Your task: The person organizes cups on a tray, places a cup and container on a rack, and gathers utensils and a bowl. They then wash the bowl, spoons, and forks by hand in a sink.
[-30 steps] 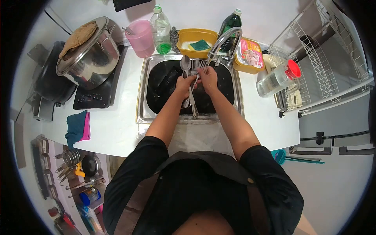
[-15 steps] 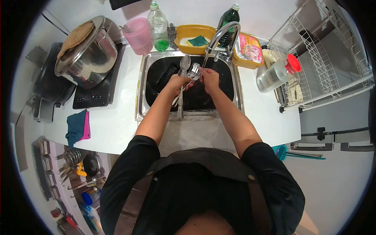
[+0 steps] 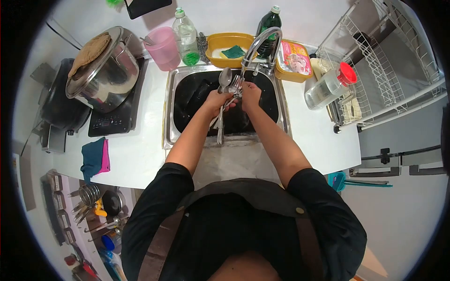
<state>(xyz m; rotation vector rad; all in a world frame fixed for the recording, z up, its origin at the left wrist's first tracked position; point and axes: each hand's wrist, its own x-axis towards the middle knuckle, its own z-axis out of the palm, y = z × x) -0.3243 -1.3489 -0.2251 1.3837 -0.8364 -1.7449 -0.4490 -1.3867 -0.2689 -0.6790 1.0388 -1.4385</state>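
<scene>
Over the black sink (image 3: 170, 105), my left hand (image 3: 217, 102) is closed around a bunch of cutlery. A spoon (image 3: 225, 77) and forks (image 3: 236, 85) stick up from its grip, with their handles pointing down toward the sink's front edge. My right hand (image 3: 251, 95) is beside it, fingers pinched at the fork heads; the fingertips are partly hidden. Water runs from the curved faucet (image 3: 268, 33) onto the forks. Dark items, hard to make out, lie in the sink's left side.
Behind the sink stand a pink pitcher (image 3: 164, 50), a dish soap bottle (image 3: 186, 37), a yellow tub (image 3: 216, 47) with a sponge (image 3: 233, 52), and a dark green bottle (image 3: 270, 28). A red-lidded jug (image 3: 326, 89) and wire rack (image 3: 375, 61) are right; a steel pot (image 3: 110, 77) is left.
The cutlery and my left hand have shifted slightly right, bringing both hands closer together. The whole view has also moved a little.
</scene>
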